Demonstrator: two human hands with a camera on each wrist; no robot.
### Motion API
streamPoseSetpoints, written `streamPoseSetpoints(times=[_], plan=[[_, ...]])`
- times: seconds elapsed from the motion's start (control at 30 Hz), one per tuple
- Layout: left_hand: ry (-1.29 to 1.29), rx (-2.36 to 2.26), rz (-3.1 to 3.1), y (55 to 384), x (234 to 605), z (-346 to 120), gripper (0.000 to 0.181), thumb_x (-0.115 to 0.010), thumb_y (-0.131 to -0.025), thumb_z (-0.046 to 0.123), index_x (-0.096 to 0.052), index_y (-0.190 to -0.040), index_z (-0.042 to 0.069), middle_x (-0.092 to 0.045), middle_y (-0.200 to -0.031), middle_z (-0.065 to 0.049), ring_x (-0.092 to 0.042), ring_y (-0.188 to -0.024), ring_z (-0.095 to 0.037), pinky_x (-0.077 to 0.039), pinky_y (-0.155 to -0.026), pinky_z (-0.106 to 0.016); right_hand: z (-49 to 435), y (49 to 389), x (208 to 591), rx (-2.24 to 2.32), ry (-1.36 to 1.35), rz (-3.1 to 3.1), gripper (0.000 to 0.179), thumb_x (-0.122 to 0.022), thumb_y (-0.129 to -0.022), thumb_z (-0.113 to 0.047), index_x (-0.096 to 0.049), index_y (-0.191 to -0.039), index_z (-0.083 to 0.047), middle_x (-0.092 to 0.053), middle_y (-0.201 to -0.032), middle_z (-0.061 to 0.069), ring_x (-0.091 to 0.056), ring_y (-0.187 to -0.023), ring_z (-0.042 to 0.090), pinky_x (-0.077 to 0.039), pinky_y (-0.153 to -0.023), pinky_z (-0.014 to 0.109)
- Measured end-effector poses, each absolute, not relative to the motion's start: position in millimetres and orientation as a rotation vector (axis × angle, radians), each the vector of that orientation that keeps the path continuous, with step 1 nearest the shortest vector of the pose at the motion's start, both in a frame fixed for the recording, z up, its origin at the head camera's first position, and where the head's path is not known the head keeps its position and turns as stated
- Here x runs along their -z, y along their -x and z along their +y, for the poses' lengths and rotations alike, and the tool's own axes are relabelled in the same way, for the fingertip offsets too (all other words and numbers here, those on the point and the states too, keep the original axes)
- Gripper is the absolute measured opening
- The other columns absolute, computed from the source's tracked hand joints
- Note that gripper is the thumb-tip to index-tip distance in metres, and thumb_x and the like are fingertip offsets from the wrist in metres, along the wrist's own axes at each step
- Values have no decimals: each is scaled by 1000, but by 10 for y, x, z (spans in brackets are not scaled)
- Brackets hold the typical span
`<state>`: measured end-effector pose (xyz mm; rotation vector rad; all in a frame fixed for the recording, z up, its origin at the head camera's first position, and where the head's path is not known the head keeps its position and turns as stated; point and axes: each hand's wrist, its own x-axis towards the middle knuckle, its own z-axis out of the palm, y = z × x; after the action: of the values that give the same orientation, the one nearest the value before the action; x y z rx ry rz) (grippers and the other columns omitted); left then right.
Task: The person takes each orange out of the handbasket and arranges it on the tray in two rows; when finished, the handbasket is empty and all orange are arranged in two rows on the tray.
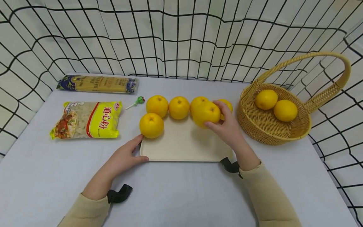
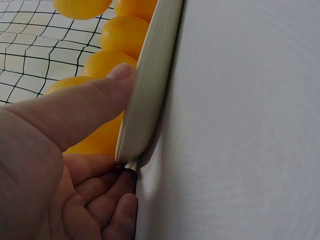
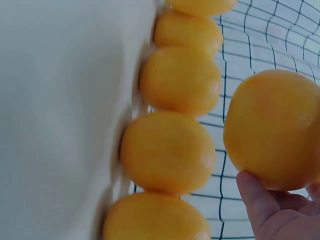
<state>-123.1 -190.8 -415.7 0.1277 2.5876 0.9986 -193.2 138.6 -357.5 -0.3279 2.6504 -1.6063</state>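
My right hand (image 1: pixel 228 132) holds an orange (image 1: pixel 208 113) between thumb and fingers, above the right half of a cream rectangular tray (image 1: pixel 181 146). In the right wrist view this orange (image 3: pixel 272 132) is apart from the row beside it. At the tray's front left corner, my left hand (image 1: pixel 122 160) grips the edge, thumb on the front rim and fingers by the left side. Along the back of the tray runs a row of oranges (image 1: pixel 179 107), partly hidden on the right by the held one and my hand. Another orange (image 1: pixel 151 125) sits at the left, close to my left fingertips.
A wicker basket (image 1: pixel 249 126) with a tall handle stands right of the tray, with two oranges (image 1: pixel 285 110) inside. To the left lie a bag of pasta (image 1: pixel 88 119), a lollipop (image 1: pixel 139 100) and a pack of noodles (image 1: pixel 99 84). Black netting (image 1: pixel 177 41) rises behind the table.
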Motion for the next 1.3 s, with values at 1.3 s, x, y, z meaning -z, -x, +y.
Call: streamPoseSetpoints(times=[1.3], plan=[[-129, -998, 2597, 1216, 4138, -1901, 91, -69, -77, 39, -17, -146, 9, -22, -150, -15, -23, -136, -36, -22, -109, -54, 572, 1972, 3841, 1367, 496, 2696, 70, -74, -74, -31, -42, -133, -10, -45, -135, 6, -42, -122, 19, -38, -103, 37]])
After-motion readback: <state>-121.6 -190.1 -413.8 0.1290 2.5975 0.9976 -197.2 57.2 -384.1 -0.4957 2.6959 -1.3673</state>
